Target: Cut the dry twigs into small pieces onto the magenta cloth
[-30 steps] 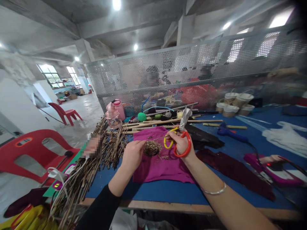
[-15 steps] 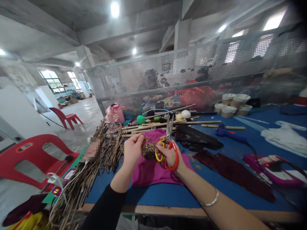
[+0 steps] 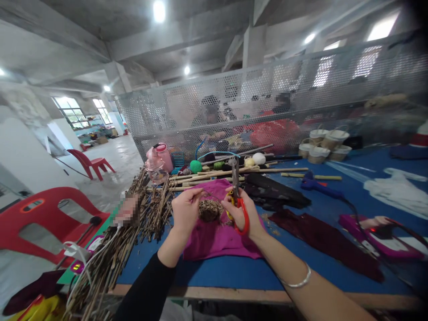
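My left hand (image 3: 184, 211) is closed on a small brown ball of twigs (image 3: 209, 209), held above a magenta cloth (image 3: 217, 234) on the blue table (image 3: 240, 269). My right hand (image 3: 241, 211) grips scissors (image 3: 237, 200) with red and yellow handles, blades pointing up. The right hand's fingers touch the right side of the twig ball. A thin twig runs from my left fingertips toward the ball.
A heap of dry twigs (image 3: 127, 232) lies along the table's left edge. Pink bottle (image 3: 159, 161), yarn balls (image 3: 197, 166), bamboo sticks (image 3: 234, 171), dark red cloths (image 3: 317, 234), a blue glue gun (image 3: 317, 185) and small baskets (image 3: 323, 145) stand around. People sit behind a mesh screen (image 3: 267, 102). Red chairs (image 3: 50, 218) stand left.
Both hands came closer together and lifted slightly. The scissors swung from tilted right to upright, and the right hand's fingers now touch the twig ball.
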A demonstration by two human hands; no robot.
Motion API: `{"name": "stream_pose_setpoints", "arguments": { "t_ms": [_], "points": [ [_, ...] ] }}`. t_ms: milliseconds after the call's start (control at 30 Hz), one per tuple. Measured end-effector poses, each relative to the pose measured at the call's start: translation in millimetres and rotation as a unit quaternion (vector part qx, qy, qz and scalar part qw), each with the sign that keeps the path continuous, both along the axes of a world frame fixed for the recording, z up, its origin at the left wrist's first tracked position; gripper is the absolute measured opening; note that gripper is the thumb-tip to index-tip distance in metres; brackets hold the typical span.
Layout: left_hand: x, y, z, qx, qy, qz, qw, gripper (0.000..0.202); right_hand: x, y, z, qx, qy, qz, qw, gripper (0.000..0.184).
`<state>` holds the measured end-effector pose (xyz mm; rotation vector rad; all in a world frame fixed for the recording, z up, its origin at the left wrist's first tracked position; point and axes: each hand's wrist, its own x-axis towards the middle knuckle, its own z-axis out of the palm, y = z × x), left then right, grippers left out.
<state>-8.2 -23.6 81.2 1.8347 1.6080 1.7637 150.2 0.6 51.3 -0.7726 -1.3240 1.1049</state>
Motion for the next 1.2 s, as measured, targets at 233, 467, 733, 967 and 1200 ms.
{"name": "stream_pose_setpoints", "arguments": {
  "t_ms": [233, 467, 733, 967, 1200],
  "points": [
    [-15.2, 8.9, -15.5, 0.014, 0.267, 0.077, 0.96, 0.014, 16.0, 9.5, 8.6, 0.029, -0.154, -0.004, 0.988, 0.031],
    [-13.5, 22.1, -10.6, -0.068, 0.106, 0.027, 0.992, 0.01, 18.5, 11.8, 7.0, 0.037, -0.19, -0.023, 0.981, 0.03],
    [-19.5, 18.2, 1.5, -0.259, -0.208, -0.225, 0.916, 0.037, 28.4, 17.2, 9.9, 0.045, -0.134, -0.081, 0.987, 0.033],
    [-19.6, 18.6, -0.3, -0.243, -0.319, -0.213, 0.891, 0.035, 24.6, 17.9, -0.4, 0.078, -0.17, -0.134, 0.973, 0.033],
    [-6.1, 8.9, 1.1, -0.345, -0.31, -0.304, 0.832, 0.036, 27.2, 33.7, -20.0, 0.082, -0.21, -0.214, 0.951, 0.037]
  ]
}}
